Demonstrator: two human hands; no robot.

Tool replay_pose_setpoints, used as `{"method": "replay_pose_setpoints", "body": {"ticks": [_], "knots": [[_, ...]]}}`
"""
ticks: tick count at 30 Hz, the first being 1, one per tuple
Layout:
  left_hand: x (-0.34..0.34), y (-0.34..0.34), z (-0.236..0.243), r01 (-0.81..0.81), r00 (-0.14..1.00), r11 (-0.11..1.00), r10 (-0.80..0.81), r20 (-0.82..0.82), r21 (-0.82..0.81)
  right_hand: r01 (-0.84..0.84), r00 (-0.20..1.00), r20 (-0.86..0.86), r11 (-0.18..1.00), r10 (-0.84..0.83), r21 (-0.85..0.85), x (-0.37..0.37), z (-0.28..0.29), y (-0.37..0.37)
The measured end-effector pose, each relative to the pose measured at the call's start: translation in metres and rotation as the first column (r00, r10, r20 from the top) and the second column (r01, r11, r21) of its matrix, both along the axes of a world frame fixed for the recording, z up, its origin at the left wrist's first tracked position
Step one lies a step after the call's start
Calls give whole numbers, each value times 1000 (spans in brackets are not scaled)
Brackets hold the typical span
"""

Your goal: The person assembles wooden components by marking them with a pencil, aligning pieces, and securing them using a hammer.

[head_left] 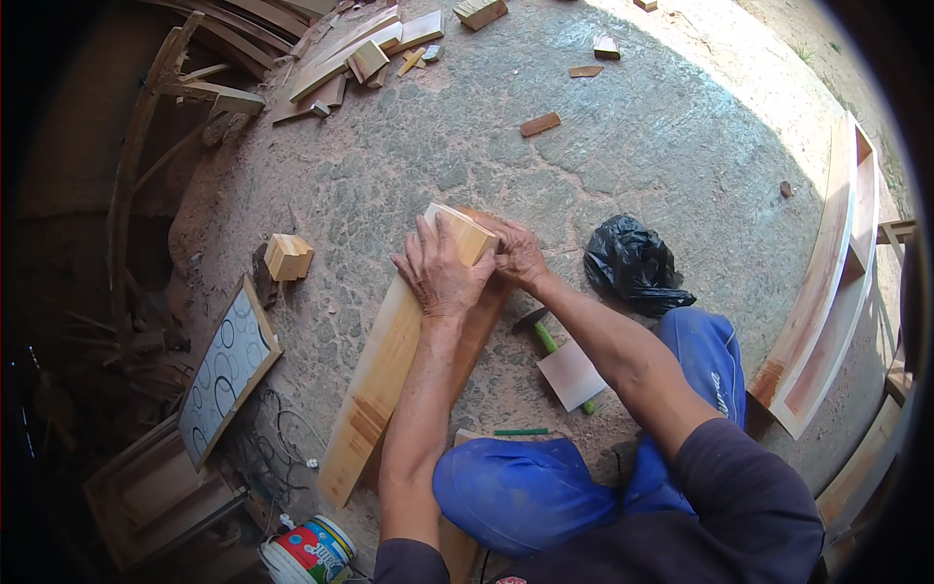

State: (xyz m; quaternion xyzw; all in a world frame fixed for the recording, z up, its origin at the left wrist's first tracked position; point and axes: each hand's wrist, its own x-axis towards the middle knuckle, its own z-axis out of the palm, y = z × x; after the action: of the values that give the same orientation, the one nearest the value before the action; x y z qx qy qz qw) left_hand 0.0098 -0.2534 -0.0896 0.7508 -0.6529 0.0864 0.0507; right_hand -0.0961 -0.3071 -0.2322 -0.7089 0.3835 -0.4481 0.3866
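Observation:
A long pale board (364, 419) stands beside a darker reddish board (484, 321), both running away from me. My left hand (440, 268) grips the pale wood at their far end, fingers curled over a short pale piece (453, 219) there. My right hand (518, 255) grips the same end from the right, its fingertips partly hidden by the wood. Right of the boards, near my knee, lie a hammer (543, 334) with a green handle and a pale square offcut (567, 375) across it. A thin green stick (520, 431) lies closer to me.
A black plastic bag (630, 268) lies right of my hands. At left are a wooden block (289, 257), framed patterned panel (222, 380), cables and a bucket (304, 553). A long wooden frame (812, 292) stands at right. Offcuts (365, 58) are piled at the back.

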Motion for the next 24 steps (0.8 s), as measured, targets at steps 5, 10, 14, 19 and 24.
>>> {"method": "replay_pose_setpoints", "body": {"ticks": [5,10,14,19,24], "knots": [[0,1,1,6,1000,1000,-7,-7,-17,-17,1000,-1,1000,17,-10,-1,-1,1],[-1,0,3,4,1000,1000,-4,4,-26,5,1000,16,1000,-4,-31,-1,1,1],[-1,-1,4,-1,1000,1000,1,-15,-2,51,998,31,998,-50,-32,0,3,4],[0,0,2,-1,1000,1000,1,-13,-16,38,999,22,999,-38,-7,-2,10,4],[2,1,-1,11,999,999,-12,-40,-31,31,999,29,999,-30,-27,-1,12,6]]}}
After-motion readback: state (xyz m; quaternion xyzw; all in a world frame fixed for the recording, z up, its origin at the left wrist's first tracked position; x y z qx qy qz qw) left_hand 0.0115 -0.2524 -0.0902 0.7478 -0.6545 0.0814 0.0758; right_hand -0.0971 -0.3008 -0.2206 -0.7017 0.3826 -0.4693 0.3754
